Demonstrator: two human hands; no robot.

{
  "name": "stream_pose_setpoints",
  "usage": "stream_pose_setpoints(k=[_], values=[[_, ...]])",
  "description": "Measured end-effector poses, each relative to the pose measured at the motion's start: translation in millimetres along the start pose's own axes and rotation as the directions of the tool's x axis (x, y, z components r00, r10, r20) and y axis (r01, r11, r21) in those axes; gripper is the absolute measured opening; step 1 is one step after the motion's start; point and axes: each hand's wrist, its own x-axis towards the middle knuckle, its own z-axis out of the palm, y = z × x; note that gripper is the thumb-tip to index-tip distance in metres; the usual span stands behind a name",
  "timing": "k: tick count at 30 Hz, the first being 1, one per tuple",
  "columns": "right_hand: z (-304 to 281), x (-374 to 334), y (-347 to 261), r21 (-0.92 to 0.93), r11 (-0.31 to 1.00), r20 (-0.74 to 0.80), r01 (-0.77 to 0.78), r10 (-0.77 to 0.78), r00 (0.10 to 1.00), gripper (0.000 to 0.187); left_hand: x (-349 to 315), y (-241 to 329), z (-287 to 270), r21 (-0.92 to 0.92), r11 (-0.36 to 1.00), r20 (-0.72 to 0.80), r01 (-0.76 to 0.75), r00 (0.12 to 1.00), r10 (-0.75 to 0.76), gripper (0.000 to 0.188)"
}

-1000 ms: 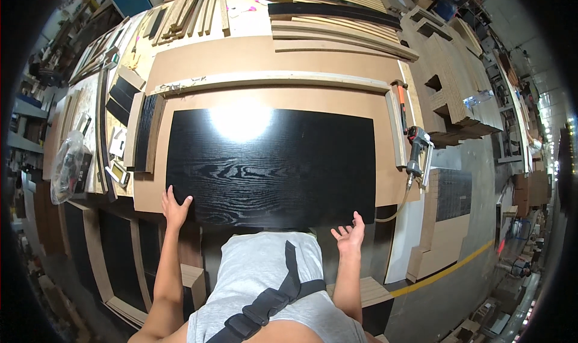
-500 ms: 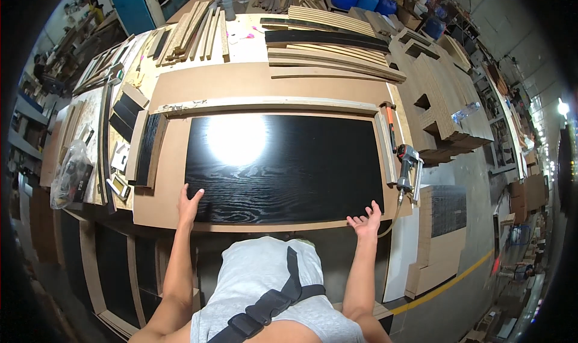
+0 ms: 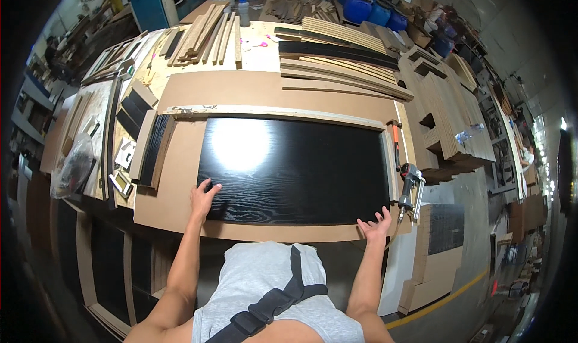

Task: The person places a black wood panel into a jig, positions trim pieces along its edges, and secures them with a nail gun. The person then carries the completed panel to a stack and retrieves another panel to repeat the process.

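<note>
A large glossy black wood-grain panel (image 3: 295,168) lies flat on a brown fibreboard sheet (image 3: 180,186) on the workbench. My left hand (image 3: 203,199) rests palm down on the panel's near left corner, fingers spread. At the near right corner, my right hand (image 3: 376,224) touches the panel's edge with open fingers. Neither hand grips anything.
A nail gun (image 3: 410,185) and an orange-handled tool (image 3: 395,147) lie right of the panel. Stacked wooden strips (image 3: 337,51) and boards (image 3: 205,33) fill the far bench. Small black panels (image 3: 150,147) sit at left. Blue barrels (image 3: 361,9) stand behind; cut boards (image 3: 445,114) pile at right.
The view has moved closer over the bench. Both hands stay at the panel's near corners; the left now lies further onto the black surface.
</note>
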Motion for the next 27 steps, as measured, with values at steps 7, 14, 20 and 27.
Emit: stream_pose_setpoints(k=[7,14,20,27], values=[[-17,1,33,-0.130,0.991,0.016,-0.008,0.010,1.000,0.078,8,-8,-15,-0.129,0.983,0.070,-0.128,0.988,0.138,0.065],[42,-54,74,-0.019,0.995,0.105,-0.100,0.102,0.989,0.093,6,42,6,0.126,0.985,0.072,0.116,0.990,-0.125,0.087],[17,-30,50,-0.199,0.964,0.259,-0.178,0.227,0.939,0.084,6,54,22,0.222,0.962,0.056,0.158,0.983,-0.174,0.089],[73,15,-18,-0.861,0.217,0.476,0.459,0.030,0.879,0.058,10,72,132,0.409,0.902,-0.268,-0.135,0.928,0.260,0.088]])
